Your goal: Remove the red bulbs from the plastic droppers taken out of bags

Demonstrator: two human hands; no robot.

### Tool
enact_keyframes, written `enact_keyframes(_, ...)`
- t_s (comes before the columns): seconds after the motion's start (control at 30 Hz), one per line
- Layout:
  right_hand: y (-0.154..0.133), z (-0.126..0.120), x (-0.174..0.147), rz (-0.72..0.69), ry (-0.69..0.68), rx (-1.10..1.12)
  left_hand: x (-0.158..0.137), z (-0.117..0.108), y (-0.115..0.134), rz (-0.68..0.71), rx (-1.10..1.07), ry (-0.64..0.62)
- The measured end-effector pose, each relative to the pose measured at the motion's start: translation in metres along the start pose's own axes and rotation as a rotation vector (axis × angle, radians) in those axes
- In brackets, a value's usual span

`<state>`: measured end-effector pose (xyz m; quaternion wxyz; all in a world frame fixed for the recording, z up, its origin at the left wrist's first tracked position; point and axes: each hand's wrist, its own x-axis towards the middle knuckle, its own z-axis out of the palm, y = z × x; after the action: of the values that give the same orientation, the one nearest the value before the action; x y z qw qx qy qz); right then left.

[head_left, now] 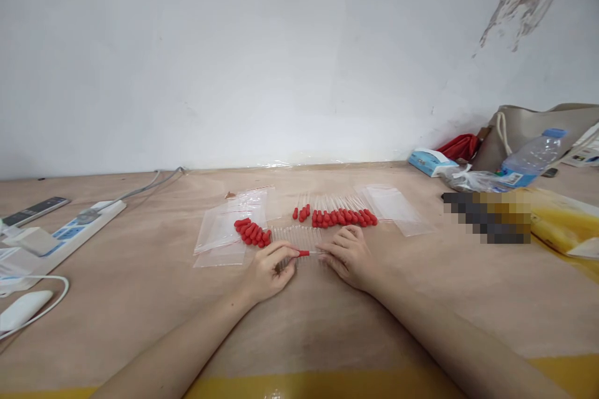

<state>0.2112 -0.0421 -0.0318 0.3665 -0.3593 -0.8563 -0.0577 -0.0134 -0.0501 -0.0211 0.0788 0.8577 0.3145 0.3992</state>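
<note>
My left hand (271,271) pinches a red rubber bulb (304,253) between thumb and fingertips. From the right, my right hand (350,259) grips a thin clear glass tube (314,253), whose end meets the bulb's mouth; how deep it sits inside I cannot tell. Beneath and just behind both hands lies a row of bare glass tubes (294,238). Loose red bulbs (253,234) are heaped beyond my left hand. Farther back, droppers with red bulbs (344,217) lie side by side, tubes pointing at the wall.
Clear plastic bags (218,230) lie left of the bulbs, and another bag (397,209) lies right of the droppers. At left are a power strip (88,224) with cables and a phone (35,211). A tissue pack (430,162) and a plastic bottle (533,159) stand at right.
</note>
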Motion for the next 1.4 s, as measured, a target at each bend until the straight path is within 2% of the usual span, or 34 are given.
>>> enact_keyframes(0.1, -0.001, 0.001, 0.000, -0.060, -0.030, 0.004, 0.003, 0.003, 0.004, -0.027, 0.043, -0.044)
enact_keyframes(0.27, -0.002, 0.000, -0.001, -0.116, -0.057, 0.046, 0.003, 0.010, 0.000, 0.042, 0.129, -0.114)
enact_keyframes(0.5, 0.000, -0.003, -0.006, -0.133, -0.012, 0.056, -0.003, 0.004, -0.003, 0.050, 0.175, -0.096)
enact_keyframes(0.6, 0.011, -0.010, -0.010, -0.028, 0.052, 0.029, -0.007, -0.007, -0.008, 0.000, 0.144, -0.017)
enact_keyframes(0.73, 0.021, -0.018, -0.012, 0.222, 0.103, -0.042, -0.005, -0.022, -0.013, -0.069, 0.107, 0.155)
enact_keyframes(0.83, 0.016, -0.019, -0.012, 0.368, 0.057, -0.100, 0.002, -0.033, -0.018, -0.183, 0.182, 0.288)
enact_keyframes(0.93, 0.009, -0.017, -0.011, 0.493, -0.039, -0.139, 0.005, -0.047, -0.032, -0.350, 0.258, 0.357)
enact_keyframes(1.0, 0.005, -0.016, -0.010, 0.517, -0.066, -0.149, 0.002, -0.057, -0.047, -0.453, 0.270, 0.365)
enact_keyframes(1.17, -0.001, -0.011, -0.007, 0.444, -0.075, -0.142, -0.005, -0.072, -0.077, -0.624, 0.252, 0.349)
enact_keyframes(1.3, -0.007, -0.007, -0.004, 0.402, -0.068, -0.134, -0.004, -0.073, -0.082, -0.654, 0.333, 0.265)
enact_keyframes(1.4, -0.011, -0.004, -0.002, 0.416, -0.108, -0.132, -0.002, -0.072, -0.081, -0.610, 0.364, 0.202)
